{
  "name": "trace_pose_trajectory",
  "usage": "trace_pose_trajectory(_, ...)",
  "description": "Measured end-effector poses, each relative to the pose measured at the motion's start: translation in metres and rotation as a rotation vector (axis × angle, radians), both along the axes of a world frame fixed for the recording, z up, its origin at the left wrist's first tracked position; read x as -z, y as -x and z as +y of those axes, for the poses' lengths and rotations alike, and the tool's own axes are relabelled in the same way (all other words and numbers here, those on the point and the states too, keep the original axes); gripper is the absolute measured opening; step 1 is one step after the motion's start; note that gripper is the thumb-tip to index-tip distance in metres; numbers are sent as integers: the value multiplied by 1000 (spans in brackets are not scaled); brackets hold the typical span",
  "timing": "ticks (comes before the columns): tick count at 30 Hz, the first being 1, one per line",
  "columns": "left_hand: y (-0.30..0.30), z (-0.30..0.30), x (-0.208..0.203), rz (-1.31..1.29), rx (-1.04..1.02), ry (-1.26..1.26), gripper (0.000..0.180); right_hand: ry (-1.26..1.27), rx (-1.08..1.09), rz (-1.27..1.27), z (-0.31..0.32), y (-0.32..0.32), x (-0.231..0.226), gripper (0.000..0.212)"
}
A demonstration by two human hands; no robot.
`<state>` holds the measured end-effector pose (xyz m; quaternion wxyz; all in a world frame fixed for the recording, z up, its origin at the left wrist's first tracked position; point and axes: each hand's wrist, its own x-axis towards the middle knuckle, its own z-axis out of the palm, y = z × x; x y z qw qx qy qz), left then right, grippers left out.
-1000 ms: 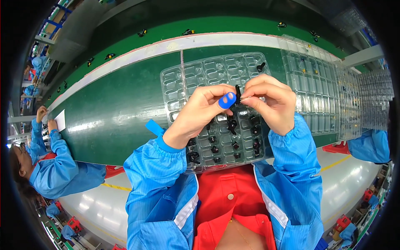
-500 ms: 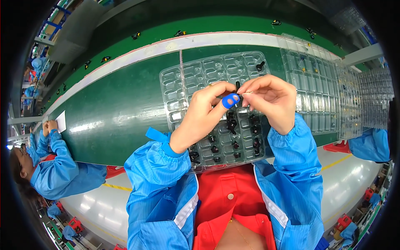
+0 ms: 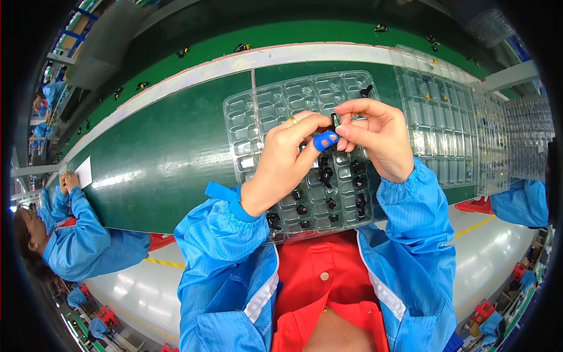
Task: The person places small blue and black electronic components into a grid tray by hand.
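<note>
My left hand (image 3: pixel 287 155) is pinched on a small black earbud-like part with a stem (image 3: pixel 335 120), its thumb in a blue finger cover. My right hand (image 3: pixel 378 138) closes thumb and forefinger on the upper end of the same part from the other side. The fingers hide much of it. Both hands are above a clear plastic tray (image 3: pixel 241 132) with moulded pockets. Several black parts (image 3: pixel 326 176) lie in the tray's nearer pockets, and one stemmed black part (image 3: pixel 366 91) sits at its far right.
More clear trays (image 3: pixel 437 111) stand to the right on the green table (image 3: pixel 158 170). Beyond a white ledge (image 3: pixel 217 64), a green belt (image 3: pixel 305 32) carries several small black-and-yellow parts. Another person (image 3: pixel 88 229) in blue sits at the left, hands at the table.
My right hand has turned a little, with its fingertips now against the upright stem. My left hand has barely moved. Parts on the far belt have shifted slightly left.
</note>
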<state>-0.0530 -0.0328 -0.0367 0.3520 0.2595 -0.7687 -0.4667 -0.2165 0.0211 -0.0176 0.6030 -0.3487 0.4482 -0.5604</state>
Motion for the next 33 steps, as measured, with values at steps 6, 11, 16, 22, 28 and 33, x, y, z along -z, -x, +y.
trace_pose_trajectory(6,0,0,0,-57,1,113,17,-45,-15,-97,0,1,5,28)
trace_pose_trajectory(11,4,0,4,-69,2,221,18,-73,-92,-222,-1,9,15,26)
trace_pose_trajectory(16,-1,4,-7,-153,49,221,23,-78,-102,-244,-2,6,16,22)
trace_pose_trajectory(22,-15,3,0,-39,96,53,29,-59,-82,-165,-3,-10,8,17)
trace_pose_trajectory(28,-13,4,0,29,110,-58,27,-24,-26,-89,-2,-15,7,14)
trace_pose_trajectory(33,-13,2,0,50,135,-166,23,19,-5,-28,-1,-17,3,13)
